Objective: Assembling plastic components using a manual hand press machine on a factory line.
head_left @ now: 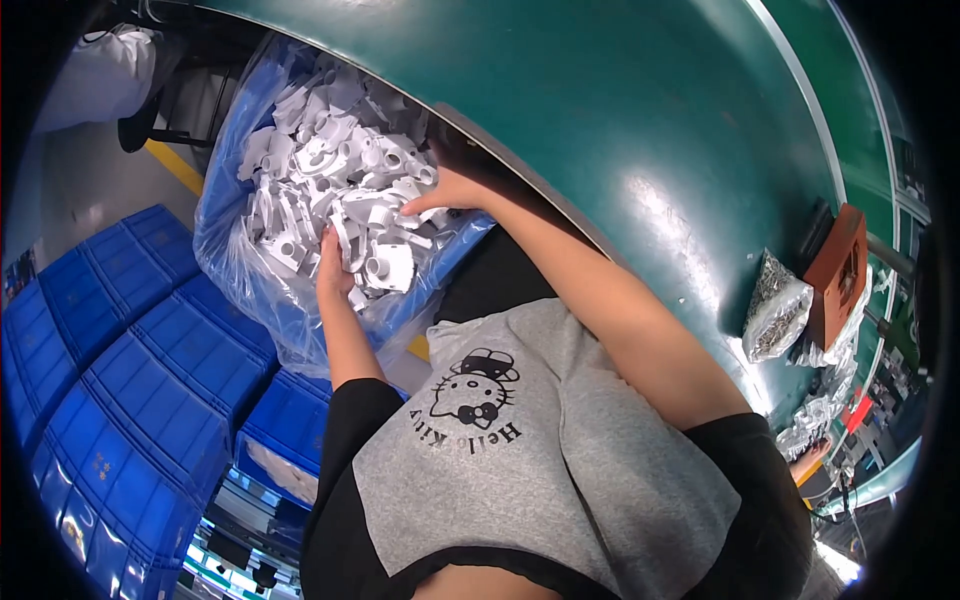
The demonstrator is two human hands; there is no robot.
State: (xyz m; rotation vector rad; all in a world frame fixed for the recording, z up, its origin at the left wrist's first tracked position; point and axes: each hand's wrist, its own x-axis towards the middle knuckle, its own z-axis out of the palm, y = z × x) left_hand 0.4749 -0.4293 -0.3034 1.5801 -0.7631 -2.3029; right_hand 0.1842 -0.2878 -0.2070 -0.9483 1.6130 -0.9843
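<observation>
Many white moulded plastic parts [330, 150], with short tubes and flat curved plates, lie heaped in a bin lined with a clear blue plastic bag [225, 230]. My left hand [334, 268] reaches into the near side of the heap, its visible fingers stretched out against a white plastic part [345, 238]. Other fingers of that hand are hidden among the parts. At the heap's right edge is my right hand [452, 192], thumb and fingers spread apart, touching the parts there. Its fingertips are partly covered, and neither hand shows a part lifted from the heap.
A green worktable [600, 110] borders the bin on the right. On it, a bag of small metal pieces [775, 310] lies beside a reddish-brown box [838, 275]. Blue lidded crates [150, 370] stand at the left. Another person's hand [810, 458] shows at far right.
</observation>
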